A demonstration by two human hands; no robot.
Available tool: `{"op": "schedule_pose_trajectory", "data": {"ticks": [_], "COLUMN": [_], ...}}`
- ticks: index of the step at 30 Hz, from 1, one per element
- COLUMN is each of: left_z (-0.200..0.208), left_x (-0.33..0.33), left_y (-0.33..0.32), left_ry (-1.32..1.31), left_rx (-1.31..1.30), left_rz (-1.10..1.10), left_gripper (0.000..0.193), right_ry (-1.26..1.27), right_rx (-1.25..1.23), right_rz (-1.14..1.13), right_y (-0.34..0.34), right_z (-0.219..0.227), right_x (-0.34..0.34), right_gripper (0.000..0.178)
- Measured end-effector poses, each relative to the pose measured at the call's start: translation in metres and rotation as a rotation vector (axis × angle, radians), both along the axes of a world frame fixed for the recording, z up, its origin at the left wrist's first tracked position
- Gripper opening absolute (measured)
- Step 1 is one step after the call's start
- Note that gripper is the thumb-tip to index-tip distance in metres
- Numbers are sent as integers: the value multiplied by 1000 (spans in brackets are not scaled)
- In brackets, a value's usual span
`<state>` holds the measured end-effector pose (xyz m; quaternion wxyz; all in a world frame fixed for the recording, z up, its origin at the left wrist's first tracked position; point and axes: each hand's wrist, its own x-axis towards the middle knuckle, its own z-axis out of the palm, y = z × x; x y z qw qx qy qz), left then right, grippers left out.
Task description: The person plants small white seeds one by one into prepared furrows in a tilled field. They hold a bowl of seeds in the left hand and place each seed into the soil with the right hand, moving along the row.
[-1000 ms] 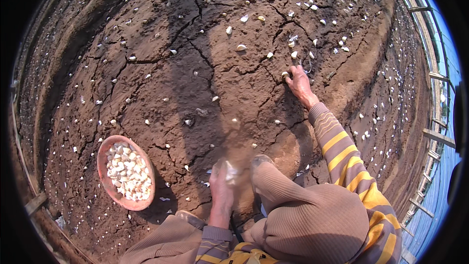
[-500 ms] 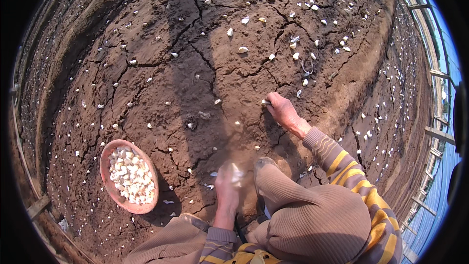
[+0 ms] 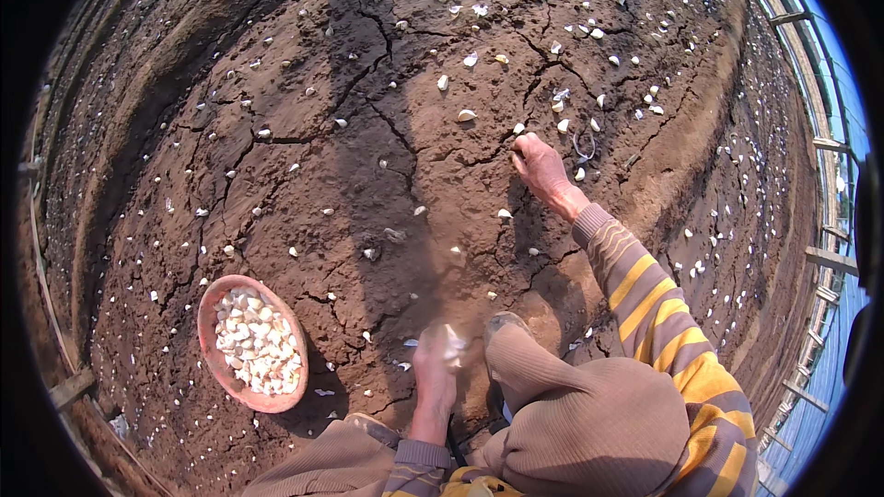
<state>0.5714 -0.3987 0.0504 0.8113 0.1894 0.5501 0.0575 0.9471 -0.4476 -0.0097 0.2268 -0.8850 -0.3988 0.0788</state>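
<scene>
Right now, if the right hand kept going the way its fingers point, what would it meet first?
The right hand points up and left with its fingers down at the cracked soil. A white clove lies just ahead, probably first, though depth is unclear.

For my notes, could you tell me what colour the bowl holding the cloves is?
Reddish terracotta bowl, seen in the head view.
</scene>
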Motion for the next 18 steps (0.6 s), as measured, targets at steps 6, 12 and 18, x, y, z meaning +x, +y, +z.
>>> {"op": "schedule_pose_trajectory", "data": {"ticks": [6,12,18], "left_z": [-5,-8,-7], "left_x": [-5,-10,-6], "left_y": [3,1,0], "left_ry": [16,29,7], "left_rx": [-16,-21,-20], "left_rz": [14,50,29], "left_gripper": [34,33,33], "right_ry": [-303,376,233], "right_rx": [-212,141,19], "right_rz": [81,-119,164], "right_y": [13,29,40], "right_z": [-17,2,-6], "right_x": [51,3,-33], "right_gripper": [12,22,32]}}
